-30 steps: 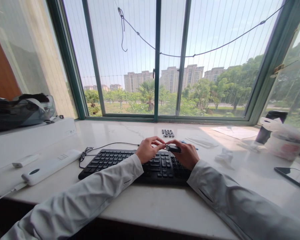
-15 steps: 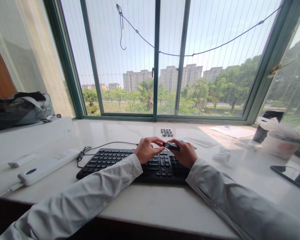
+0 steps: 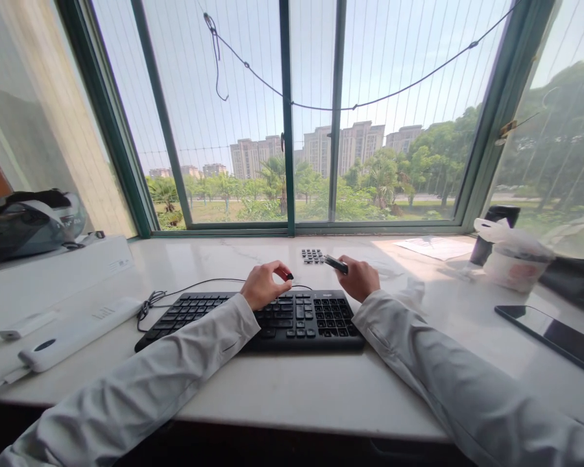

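Note:
A black wired keyboard [image 3: 253,318] lies on the white window counter [image 3: 292,389] in front of me. My left hand [image 3: 263,285] hovers over its upper middle and pinches a small black keycap [image 3: 289,277] between thumb and fingertips. My right hand [image 3: 357,277] is raised above the keyboard's top right corner and grips a small dark tool [image 3: 336,264]. Beyond the keyboard lies a small group of loose black keycaps [image 3: 313,255].
A white power strip [image 3: 73,334] and a white box [image 3: 53,272] with a dark bag [image 3: 24,224] lie at the left. At the right are a phone [image 3: 549,334], a bagged container [image 3: 511,259], a dark cup [image 3: 491,227] and papers [image 3: 435,246]. Windows stand behind.
My hands have come apart: the left now holds a keycap off to the left, the right has lifted the tool up and away. The view has shifted left.

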The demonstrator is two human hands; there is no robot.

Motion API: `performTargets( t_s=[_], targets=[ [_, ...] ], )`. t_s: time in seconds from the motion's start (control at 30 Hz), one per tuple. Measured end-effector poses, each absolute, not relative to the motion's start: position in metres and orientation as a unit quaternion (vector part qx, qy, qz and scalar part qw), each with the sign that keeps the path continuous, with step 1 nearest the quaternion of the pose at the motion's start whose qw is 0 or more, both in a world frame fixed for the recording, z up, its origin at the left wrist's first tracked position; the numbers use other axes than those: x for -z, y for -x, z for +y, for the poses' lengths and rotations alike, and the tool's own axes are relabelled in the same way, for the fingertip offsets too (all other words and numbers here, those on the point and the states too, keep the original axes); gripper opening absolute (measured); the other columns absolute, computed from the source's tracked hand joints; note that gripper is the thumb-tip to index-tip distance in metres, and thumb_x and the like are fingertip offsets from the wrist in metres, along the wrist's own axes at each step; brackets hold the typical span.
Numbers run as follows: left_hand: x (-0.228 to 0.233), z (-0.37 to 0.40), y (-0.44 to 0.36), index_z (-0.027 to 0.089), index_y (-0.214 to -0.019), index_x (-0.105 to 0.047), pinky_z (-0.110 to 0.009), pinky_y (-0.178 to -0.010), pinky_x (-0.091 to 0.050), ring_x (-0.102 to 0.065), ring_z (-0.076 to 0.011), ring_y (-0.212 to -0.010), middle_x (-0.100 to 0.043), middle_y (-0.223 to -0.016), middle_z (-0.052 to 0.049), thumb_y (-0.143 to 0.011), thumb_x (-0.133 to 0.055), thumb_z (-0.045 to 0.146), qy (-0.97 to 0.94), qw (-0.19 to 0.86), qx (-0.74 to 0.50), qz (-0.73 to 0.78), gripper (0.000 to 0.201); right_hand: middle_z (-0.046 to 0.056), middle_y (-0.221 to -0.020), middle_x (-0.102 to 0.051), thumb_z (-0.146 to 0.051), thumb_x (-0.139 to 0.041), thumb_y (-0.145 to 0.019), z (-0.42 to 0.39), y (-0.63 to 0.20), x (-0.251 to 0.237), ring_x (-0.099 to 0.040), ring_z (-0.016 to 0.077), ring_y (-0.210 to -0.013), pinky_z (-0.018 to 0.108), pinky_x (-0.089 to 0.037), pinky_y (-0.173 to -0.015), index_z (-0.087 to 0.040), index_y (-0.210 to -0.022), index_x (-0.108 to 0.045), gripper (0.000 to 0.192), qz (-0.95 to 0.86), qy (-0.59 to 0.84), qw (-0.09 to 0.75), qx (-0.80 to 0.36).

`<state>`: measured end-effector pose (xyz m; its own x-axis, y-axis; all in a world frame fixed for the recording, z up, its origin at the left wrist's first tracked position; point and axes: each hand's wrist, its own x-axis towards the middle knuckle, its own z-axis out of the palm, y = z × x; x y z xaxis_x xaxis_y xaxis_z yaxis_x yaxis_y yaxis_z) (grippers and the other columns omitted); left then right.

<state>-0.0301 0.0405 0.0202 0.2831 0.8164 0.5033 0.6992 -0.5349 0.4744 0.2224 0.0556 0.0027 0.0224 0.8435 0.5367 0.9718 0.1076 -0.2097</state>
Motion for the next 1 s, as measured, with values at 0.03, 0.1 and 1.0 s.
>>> performTargets(
  t_s=[0.03, 0.1, 1.0],
  targets=[
    [-0.021, 0.041, 0.032, 0.018, -0.090, -0.069, -0.025, -0.068, -0.048, -0.064, -0.0155, -0.067, -0.073, -0.085, -0.002, -0.073, -0.065, 0.034, -0.798, 0.074, -0.359, 0.478, 0.024, 0.008, -0.080, -0.070, -0.038, -0.045, -0.089, 0.056, -0.223, -0.003, -0.064, 0.0236, -0.075, 0.030, -0.034, -0.061, -0.027, -0.099, -0.066, 0.026, -0.691, 0.662, 0.270, 0.109],
    [-0.024, 0.043, 0.034, 0.019, -0.090, -0.069, -0.025, -0.068, -0.048, -0.065, -0.0167, -0.071, -0.073, -0.085, -0.002, -0.073, -0.064, 0.035, -0.802, 0.061, -0.347, 0.482, 0.023, 0.009, -0.083, -0.070, -0.038, -0.044, -0.089, 0.056, -0.224, -0.003, -0.064, 0.0242, -0.077, 0.030, -0.036, -0.062, -0.026, -0.099, -0.066, 0.028, -0.695, 0.665, 0.254, 0.099],
    [-0.021, 0.248, -0.019, 0.021, -0.099, -0.073, -0.018, -0.062, -0.049, -0.065, -0.0083, -0.053, -0.074, -0.098, -0.001, -0.074, -0.068, 0.031, -0.821, 0.037, -0.096, 0.562, 0.026, 0.011, -0.091, -0.069, -0.033, -0.049, -0.081, 0.070, -0.240, -0.010, -0.065, 0.0252, -0.083, 0.034, -0.045, -0.068, -0.020, -0.095, -0.067, 0.026, -0.693, 0.684, 0.211, 0.085]
  ],
)
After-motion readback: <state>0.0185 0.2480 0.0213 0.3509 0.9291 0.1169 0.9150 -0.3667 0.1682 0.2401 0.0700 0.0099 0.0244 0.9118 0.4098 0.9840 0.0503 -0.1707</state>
